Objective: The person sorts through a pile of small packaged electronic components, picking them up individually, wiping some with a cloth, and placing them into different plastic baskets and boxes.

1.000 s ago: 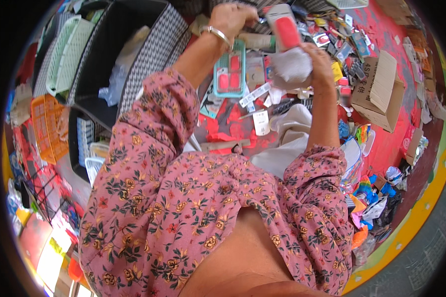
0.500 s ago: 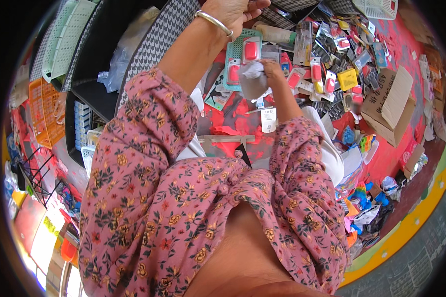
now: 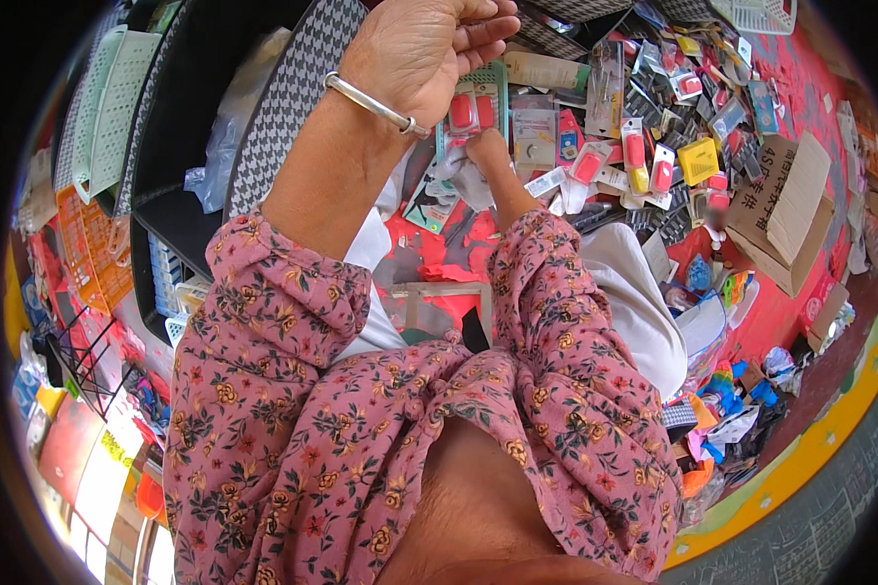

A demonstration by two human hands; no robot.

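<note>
My left hand [image 3: 429,54], with a silver bangle [image 3: 376,104] at its wrist, hovers at the top of the view. Its fingers are loosely bent and apart, and nothing shows in them. Below it, my right hand [image 3: 489,149] is closed on a crumpled grey-white cloth [image 3: 470,185], at the near end of a mint-green plastic basket [image 3: 502,90]. Inside the basket lie packaged red items [image 3: 461,111]. My left hand and wrist hide part of the basket.
Small packaged goods [image 3: 654,127] are piled across the red floor to the right, with a yellow box [image 3: 698,161] among them. An open cardboard box [image 3: 785,214] stands beyond. On the left are a black bin with a houndstooth rim [image 3: 288,93] and an orange basket [image 3: 93,249].
My right hand has moved left and lowered the cloth beside the basket. The cloth has bunched up. My left hand has shifted left and appears larger.
</note>
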